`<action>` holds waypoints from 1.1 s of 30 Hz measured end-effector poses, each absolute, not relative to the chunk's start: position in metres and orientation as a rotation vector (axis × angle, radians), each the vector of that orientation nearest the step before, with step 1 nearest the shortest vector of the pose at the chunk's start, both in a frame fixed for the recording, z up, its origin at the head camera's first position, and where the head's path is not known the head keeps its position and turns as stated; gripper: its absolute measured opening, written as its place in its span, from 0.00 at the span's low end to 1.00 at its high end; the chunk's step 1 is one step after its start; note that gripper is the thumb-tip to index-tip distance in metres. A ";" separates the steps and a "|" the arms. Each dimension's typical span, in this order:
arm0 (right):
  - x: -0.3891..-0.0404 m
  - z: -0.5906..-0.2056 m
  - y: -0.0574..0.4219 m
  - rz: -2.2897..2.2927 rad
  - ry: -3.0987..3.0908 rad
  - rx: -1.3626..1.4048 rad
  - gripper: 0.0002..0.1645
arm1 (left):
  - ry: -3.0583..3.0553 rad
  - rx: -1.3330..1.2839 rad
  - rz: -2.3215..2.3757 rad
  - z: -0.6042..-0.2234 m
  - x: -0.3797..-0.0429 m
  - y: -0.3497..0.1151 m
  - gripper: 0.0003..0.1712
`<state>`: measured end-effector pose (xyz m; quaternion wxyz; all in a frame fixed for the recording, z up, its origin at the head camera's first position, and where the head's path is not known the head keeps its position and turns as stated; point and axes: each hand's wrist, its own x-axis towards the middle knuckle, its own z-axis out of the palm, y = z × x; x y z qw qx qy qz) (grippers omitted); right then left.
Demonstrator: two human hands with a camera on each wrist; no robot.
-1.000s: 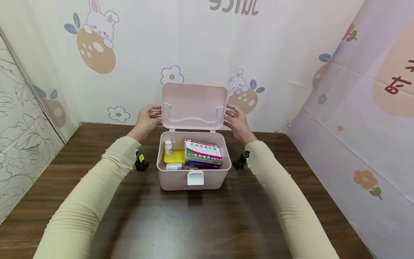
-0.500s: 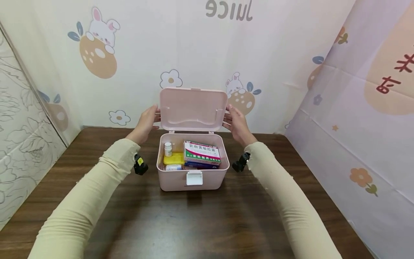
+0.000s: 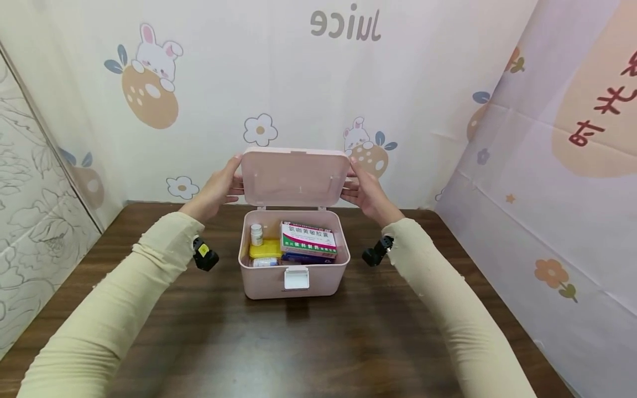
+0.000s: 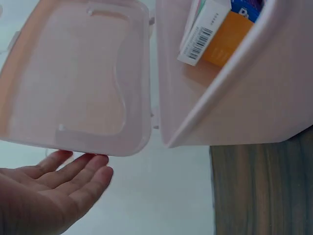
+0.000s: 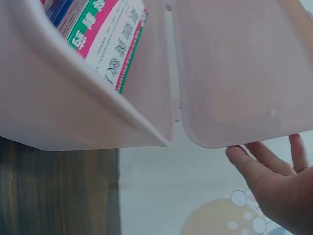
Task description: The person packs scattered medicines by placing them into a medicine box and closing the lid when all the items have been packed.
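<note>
A pale pink medicine box [image 3: 293, 284] stands on the table with its hinged lid [image 3: 296, 179] raised and leaning somewhat forward. My left hand [image 3: 219, 185] is at the lid's left edge; in the left wrist view its fingers [image 4: 80, 178] are extended, with tips against the edge. At the opposite edge is my right hand [image 3: 365, 190], whose fairly straight fingers [image 5: 249, 164] touch the lid in the right wrist view. Inside the box lie a white, green and pink medicine carton [image 3: 308, 240], a yellow case [image 3: 265, 249], an upright white bottle [image 3: 256, 235] and another white bottle [image 3: 265, 262].
The dark wooden table [image 3: 293, 354] extends around the box. Close behind it hangs a printed wall cloth [image 3: 214, 99], with another cloth [image 3: 537, 193] along the right side. A white latch [image 3: 296, 278] is on the box's front.
The lid has tilted forward from nearly upright, its top edge coming down towards the box. Both hands have moved along with it. The box's contents look the same.
</note>
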<state>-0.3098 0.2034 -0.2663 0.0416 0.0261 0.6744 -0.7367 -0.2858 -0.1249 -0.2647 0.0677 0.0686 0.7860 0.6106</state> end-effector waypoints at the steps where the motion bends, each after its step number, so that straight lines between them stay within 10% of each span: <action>1: -0.308 -0.265 0.205 -2.242 2.047 0.076 0.34 | 2.369 0.212 1.824 -0.264 -0.285 -0.125 0.54; 33: -0.264 -0.280 0.235 -2.030 2.057 -0.265 0.41 | 2.254 0.604 1.826 -0.297 -0.252 -0.142 0.39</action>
